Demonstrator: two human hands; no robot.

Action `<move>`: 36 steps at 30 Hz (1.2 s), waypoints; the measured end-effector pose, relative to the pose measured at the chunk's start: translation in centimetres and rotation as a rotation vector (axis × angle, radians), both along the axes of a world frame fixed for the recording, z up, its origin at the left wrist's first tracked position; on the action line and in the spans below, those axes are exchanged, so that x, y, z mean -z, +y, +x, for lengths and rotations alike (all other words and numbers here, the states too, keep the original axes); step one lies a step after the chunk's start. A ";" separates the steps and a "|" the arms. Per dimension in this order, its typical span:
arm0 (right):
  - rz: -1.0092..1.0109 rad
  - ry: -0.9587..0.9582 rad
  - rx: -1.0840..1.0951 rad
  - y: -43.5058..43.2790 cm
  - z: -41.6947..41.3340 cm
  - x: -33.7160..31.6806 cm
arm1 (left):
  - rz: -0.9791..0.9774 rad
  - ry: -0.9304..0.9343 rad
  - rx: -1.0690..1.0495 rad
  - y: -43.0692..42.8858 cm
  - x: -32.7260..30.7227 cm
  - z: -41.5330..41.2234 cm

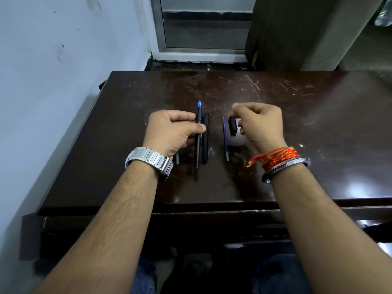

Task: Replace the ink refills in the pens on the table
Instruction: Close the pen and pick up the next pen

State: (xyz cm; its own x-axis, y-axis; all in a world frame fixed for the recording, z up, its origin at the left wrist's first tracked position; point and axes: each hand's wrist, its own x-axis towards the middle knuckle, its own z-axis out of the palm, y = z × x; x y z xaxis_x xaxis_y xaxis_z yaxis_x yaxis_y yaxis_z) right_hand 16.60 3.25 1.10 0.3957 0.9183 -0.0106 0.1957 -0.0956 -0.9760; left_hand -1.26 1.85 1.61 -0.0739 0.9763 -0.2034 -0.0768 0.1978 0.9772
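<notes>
1. Nearest the camera, two bare forearms reach forward over the front edge of the dark, scratched desk (318, 128). The left wrist wears a silver watch (148, 159). The right wrist wears red-orange threads (273, 158) and a steel bangle (286, 167).
2. Just right of the left wrist, a short bluish stub (177, 159) shows on the desk; the rest of it is hidden under the hand.
3. The left hand (174, 132) is curled round a black pen (198, 145), thumb pressed on the barrel. The pen's blue tip points away from the person.
4. A second black pen (205, 143) lies on the desk just beside the held one, on its right and parallel to it.
5. A loose blue refill (225, 139) lies on the desk between the two hands, closer to the right one and apart from both.
6. The right hand (258, 126) pinches a short black pen piece (232, 127) in its fingertips, just right of the refill's far end.
7. Beyond the desk stand a pale wall (63, 60) on the left, a metal-framed glass panel (203, 35) and a brown curtain (286, 32).
</notes>
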 end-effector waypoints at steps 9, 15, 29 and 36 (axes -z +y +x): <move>-0.073 -0.479 -0.068 -0.7 -0.5 0.4 | -0.018 0.018 0.014 0.2 0.5 -0.1; -0.099 -0.608 -0.068 -0.8 -0.6 0.8 | -0.017 0.047 0.030 0.1 0.6 -0.1; 0.104 0.256 -0.039 0.0 -2.8 -0.5 | -0.069 0.036 0.146 -0.4 0.0 0.3; 0.051 0.510 -0.147 -0.7 -3.8 -1.2 | -0.077 0.059 0.218 -0.7 0.2 0.7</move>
State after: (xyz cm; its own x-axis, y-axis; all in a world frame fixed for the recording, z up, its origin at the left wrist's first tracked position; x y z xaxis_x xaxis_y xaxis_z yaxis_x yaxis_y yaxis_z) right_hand 12.77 2.52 2.31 0.2194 0.9681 -0.1215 -0.2968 -0.0524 -0.9535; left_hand -0.55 1.20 1.45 0.1235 0.9522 -0.2794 0.0324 0.2775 0.9602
